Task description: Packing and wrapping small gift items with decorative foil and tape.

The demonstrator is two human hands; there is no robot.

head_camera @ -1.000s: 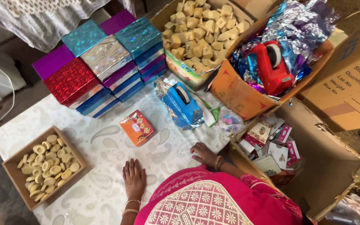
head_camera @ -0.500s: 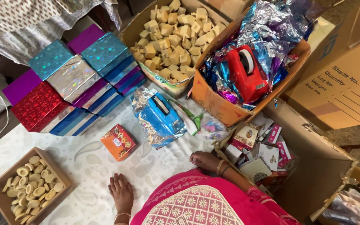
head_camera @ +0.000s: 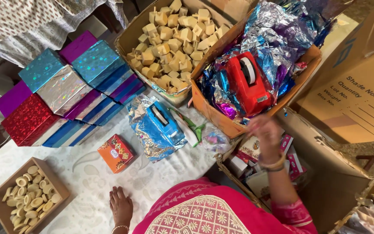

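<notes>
Head view looks down on both hands. Lying flat on the patterned worktop (head_camera: pixel 87 173), the left hand (head_camera: pixel 121 207) has its fingers together and grips nothing. Just beyond its fingertips sits a small orange printed box (head_camera: pixel 116 153), close but not touching. Off to its left is an open cardboard tray of pale round pieces (head_camera: pixel 24 196). Farther ahead of it stands a stack of glittery gift boxes (head_camera: pixel 61 93) in teal, silver, red and purple.

Raised and blurred, the right hand (head_camera: pixel 265 132) hovers at the near edge of the cardboard box of crinkled foil sheets (head_camera: pixel 282 47); whether its fingers are apart or closed on anything cannot be told. A red tape dispenser (head_camera: pixel 248 82) lies in that foil just beyond the hand. Directly under the wrist is an open carton of small printed packets (head_camera: pixel 291 158). To the hand's left a blue tape dispenser (head_camera: pixel 163 121) rests on a foil sheet, and past it is a box of pale cubes (head_camera: pixel 174 39).
</notes>
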